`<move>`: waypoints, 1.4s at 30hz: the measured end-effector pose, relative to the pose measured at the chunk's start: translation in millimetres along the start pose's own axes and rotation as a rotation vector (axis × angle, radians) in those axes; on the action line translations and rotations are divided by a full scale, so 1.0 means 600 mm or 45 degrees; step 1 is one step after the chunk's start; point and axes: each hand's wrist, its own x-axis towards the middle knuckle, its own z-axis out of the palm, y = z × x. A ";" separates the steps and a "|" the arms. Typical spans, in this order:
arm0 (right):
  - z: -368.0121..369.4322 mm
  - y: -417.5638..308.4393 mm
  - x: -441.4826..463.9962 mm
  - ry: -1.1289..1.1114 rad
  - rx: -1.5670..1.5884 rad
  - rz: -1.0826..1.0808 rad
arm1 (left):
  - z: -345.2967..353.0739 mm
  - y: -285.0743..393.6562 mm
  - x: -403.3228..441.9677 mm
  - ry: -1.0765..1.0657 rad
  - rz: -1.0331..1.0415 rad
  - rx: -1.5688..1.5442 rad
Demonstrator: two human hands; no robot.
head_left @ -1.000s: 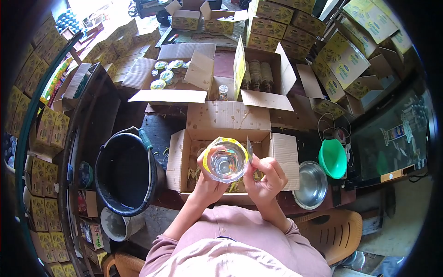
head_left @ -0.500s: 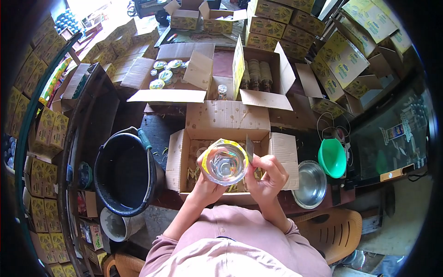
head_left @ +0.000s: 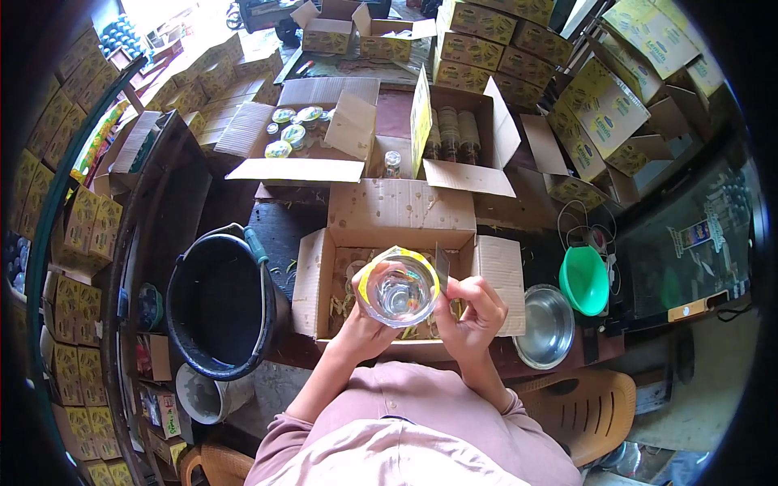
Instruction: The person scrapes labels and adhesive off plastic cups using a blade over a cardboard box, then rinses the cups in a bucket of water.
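My left hand (head_left: 362, 330) is wrapped round a clear plastic cup (head_left: 399, 293) with a yellow edge, its round face turned toward me. In my right hand (head_left: 472, 314) a thin, flat blade (head_left: 442, 266) is pinched between thumb and fingers, standing upright against the cup's right rim. The blade's handle, if any, is hidden by my fingers. Both hands are above an open cardboard box (head_left: 401, 202) that has scraps of yellowish trimmings (head_left: 339, 312) inside.
A black bucket (head_left: 219, 312) stands left, a steel bowl (head_left: 545, 328) and green basin (head_left: 584, 279) right. Behind are a box of lidded cups (head_left: 293, 134), a box of stacked cups (head_left: 458, 134) and a small jar (head_left: 392, 164). Cartons (head_left: 470, 49) are piled around.
The view has shifted very slightly. The cup and the blade stay together at nearly the same place, and both hands keep their hold.
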 end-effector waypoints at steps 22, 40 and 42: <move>-0.018 0.008 0.012 -0.144 0.073 0.049 | -0.028 0.000 0.002 -0.350 -0.143 -0.250; -0.015 -0.001 -0.009 -0.067 -0.118 -0.030 | -0.014 -0.011 0.012 -0.118 -0.057 -0.422; -0.015 0.000 -0.012 -0.060 -0.156 -0.067 | -0.015 -0.011 0.011 -0.114 -0.061 -0.370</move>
